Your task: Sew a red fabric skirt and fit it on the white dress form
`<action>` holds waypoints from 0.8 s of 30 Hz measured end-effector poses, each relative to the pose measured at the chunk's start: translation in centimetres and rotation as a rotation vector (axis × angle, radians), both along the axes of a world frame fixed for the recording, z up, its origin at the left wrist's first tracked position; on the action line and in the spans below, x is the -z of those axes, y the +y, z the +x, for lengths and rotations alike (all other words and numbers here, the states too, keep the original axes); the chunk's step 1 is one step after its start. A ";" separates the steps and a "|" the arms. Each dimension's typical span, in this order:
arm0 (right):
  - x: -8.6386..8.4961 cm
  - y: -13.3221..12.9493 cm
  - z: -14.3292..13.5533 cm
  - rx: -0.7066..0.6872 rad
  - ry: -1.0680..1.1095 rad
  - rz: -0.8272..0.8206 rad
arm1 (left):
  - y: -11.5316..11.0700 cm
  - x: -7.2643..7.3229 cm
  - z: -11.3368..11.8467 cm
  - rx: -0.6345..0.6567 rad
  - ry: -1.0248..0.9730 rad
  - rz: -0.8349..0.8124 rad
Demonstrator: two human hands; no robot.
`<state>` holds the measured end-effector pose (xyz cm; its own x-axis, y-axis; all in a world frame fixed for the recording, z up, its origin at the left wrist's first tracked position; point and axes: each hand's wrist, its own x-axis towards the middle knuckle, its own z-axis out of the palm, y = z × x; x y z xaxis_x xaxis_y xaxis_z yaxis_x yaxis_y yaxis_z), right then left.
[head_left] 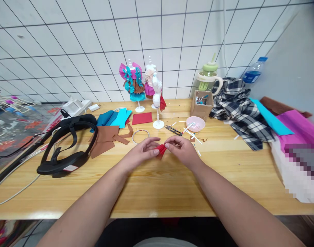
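Observation:
Between my two hands, above the wooden table (152,185), is a small gathered piece of red crepe paper (160,151), fanned out at its lower end. My left hand (146,150) is closed on its left side with thumb and fingers. My right hand (180,149) pinches its upper right tip. Just beyond stands a small white mannequin (157,91) with some red material at its side. A flat red sheet (142,118) lies left of its base, and a ring (141,136) lies near my left hand. Thread snips (173,130) rest beyond my right hand.
Two dressed mannequins (134,82) stand at the wall. Brown sheets (103,137) and a black headset (67,147) lie left. At right are a pink dish (201,124), a cardboard box (202,108), a green-lidded bottle (208,77), plaid cloth (231,99) and magenta paper (298,128).

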<state>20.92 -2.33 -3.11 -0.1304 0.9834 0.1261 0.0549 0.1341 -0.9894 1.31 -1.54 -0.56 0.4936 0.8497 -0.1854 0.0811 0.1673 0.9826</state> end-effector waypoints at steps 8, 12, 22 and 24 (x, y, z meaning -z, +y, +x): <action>-0.1 -0.1 -0.1 0.052 0.059 -0.150 | -0.1 1.0 1.1 -0.013 0.243 0.192; -0.4 0.0 0.4 0.067 0.038 -0.083 | 0.2 1.0 0.7 -0.039 0.154 0.077; 0.7 0.4 0.1 0.042 -0.173 -0.064 | -0.1 1.0 1.1 -0.105 0.519 0.469; 0.8 0.8 0.7 0.115 -0.282 -0.056 | -0.6 1.0 1.6 -0.051 0.683 0.615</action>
